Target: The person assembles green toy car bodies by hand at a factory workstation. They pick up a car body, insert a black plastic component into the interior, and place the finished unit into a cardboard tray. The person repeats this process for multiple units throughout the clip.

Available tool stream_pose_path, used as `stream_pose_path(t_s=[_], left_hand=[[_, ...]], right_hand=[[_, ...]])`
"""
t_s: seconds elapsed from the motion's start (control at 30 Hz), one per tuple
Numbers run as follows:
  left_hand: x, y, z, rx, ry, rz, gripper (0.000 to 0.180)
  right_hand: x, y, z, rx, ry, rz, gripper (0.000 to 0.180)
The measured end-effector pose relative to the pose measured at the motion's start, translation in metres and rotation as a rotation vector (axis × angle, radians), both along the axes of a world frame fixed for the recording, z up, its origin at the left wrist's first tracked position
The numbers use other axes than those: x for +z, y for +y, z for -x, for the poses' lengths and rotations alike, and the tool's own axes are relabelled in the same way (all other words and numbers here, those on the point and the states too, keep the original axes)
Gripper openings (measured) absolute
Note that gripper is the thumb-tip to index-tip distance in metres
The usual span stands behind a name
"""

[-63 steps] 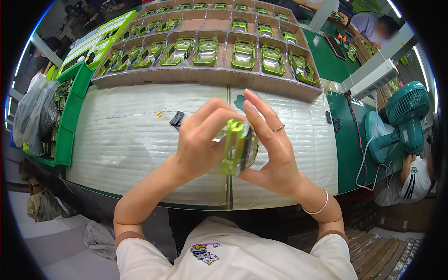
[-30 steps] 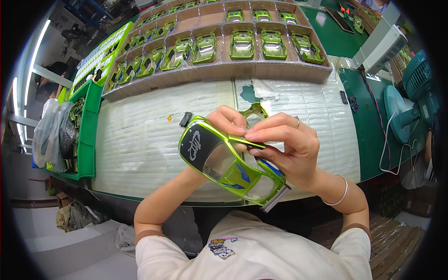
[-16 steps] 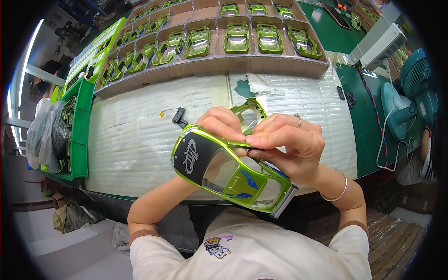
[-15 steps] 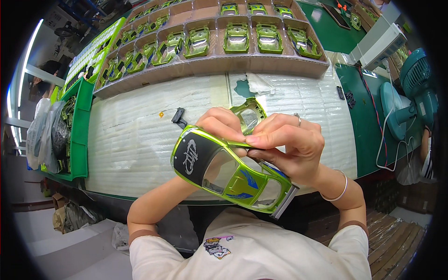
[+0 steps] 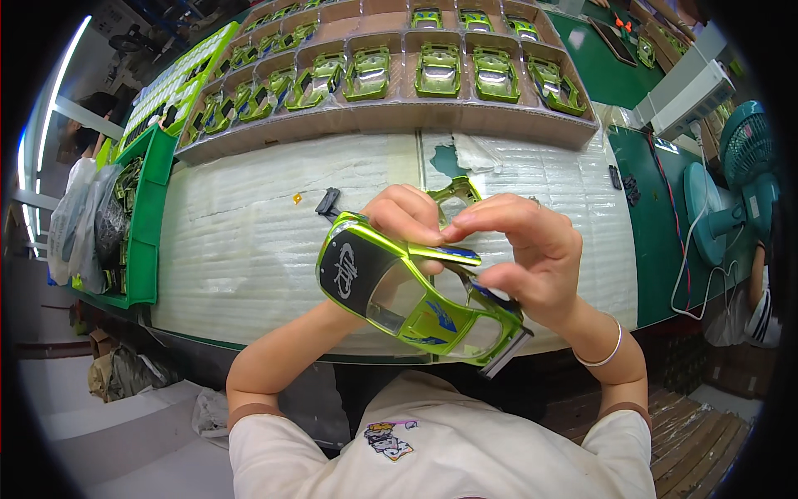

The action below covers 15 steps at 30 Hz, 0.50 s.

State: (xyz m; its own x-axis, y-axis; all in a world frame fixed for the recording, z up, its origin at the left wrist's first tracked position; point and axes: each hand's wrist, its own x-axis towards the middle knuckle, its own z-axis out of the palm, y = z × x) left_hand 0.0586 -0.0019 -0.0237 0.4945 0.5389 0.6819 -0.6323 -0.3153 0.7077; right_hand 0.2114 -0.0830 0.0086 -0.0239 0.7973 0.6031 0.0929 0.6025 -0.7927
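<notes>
A green toy car body point(image 5: 440, 320) with a black hood, blue marks and a dark rear spoiler is tilted above the table. My left hand point(image 5: 403, 218) grips it, fingers pinching near the front end of a green and blue door piece point(image 5: 449, 253) that sticks out from its side. Beside the rear of that door my right hand point(image 5: 532, 258) is open, thumb and forefinger wide apart; its thumb is close to the rear side of the body, and contact there is unclear. Behind the hands lies another green car shell point(image 5: 460, 193), partly hidden.
A divided carton point(image 5: 399, 116) of green car shells spans the back. At left stands a green crate point(image 5: 146, 279) with plastic bags. A black part point(image 5: 330, 202) and a small orange piece point(image 5: 297, 199) lie on the foam-covered table point(image 5: 241, 258). A fan point(image 5: 715, 216) stands at right.
My right thumb and forefinger have parted from the door piece, which now shows its blue marking. My left hand still holds the car body, and the view has shifted slightly.
</notes>
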Motion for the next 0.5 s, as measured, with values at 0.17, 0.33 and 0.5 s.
stream_pose_path(t_s=[0.17,0.33,0.5], left_hand=[[0.003,-0.001,0.012,0.111,0.1,0.228,0.02],[0.007,0.003,0.017,0.231,0.193,0.262,0.017],[0.009,0.008,0.019,0.129,0.152,0.196,0.02]], right_hand=[[0.008,0.001,-0.002,0.211,0.202,0.224,0.076],[0.013,0.0,0.001,0.072,-0.191,0.143,0.1],[0.013,0.0,0.001,-0.022,-0.286,0.125,0.096]])
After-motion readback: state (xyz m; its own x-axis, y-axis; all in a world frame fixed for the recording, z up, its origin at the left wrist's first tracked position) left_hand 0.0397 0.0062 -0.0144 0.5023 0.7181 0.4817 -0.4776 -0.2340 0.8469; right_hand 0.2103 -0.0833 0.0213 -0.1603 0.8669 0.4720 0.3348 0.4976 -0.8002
